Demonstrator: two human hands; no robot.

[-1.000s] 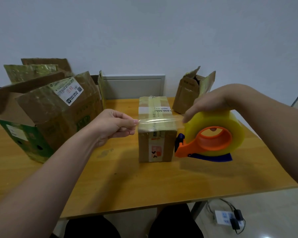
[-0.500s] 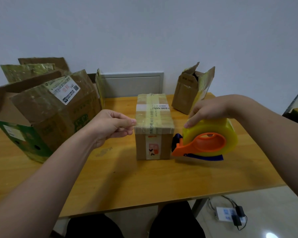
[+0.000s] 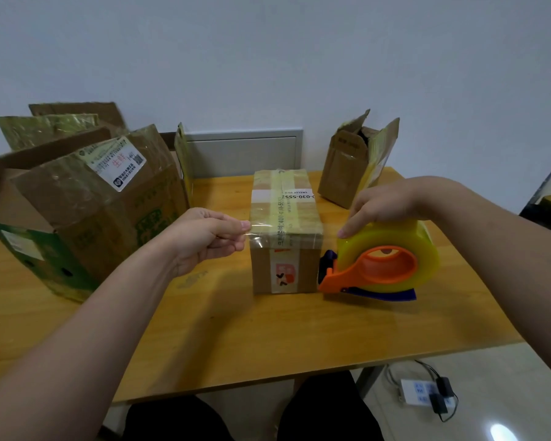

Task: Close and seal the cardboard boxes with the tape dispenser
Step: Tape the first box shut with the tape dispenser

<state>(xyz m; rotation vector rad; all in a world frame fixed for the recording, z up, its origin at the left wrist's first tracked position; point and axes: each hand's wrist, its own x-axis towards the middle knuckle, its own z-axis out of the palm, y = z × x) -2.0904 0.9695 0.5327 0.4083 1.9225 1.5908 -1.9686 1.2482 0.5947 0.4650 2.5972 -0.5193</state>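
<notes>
Pale wall behind, and before us a wooden table (image 3: 268, 338) that holds the job. At its middle stands the small closed box (image 3: 285, 275), its top already crossed lengthwise by yellowish tape. Our left hand (image 3: 204, 241) pinches the free end of a clear tape strip (image 3: 263, 233) between thumb and forefinger, just off the box's left side. Our right hand (image 3: 384, 206) curls over the roll of the orange tape dispenser (image 3: 382, 268) and grips it from above.

A second ago we held the strip taut in the air, above the box's near end, with the dispenser lifted. Now both hands have come down. The strip lies across the near top edge of the box, and the dispenser sits low beside the box's right side, close to it. We cannot tell whether it touches the tabletop.

We judge from this that the cross band is being laid. What remains is to press it flat, wrap the ends down the sides and cut it at the blade.

Two boxes wait with flaps up: the large open box (image 3: 86, 214) at the left and the small open box (image 3: 352, 168) at the back right. So the task is well short of done.
</notes>
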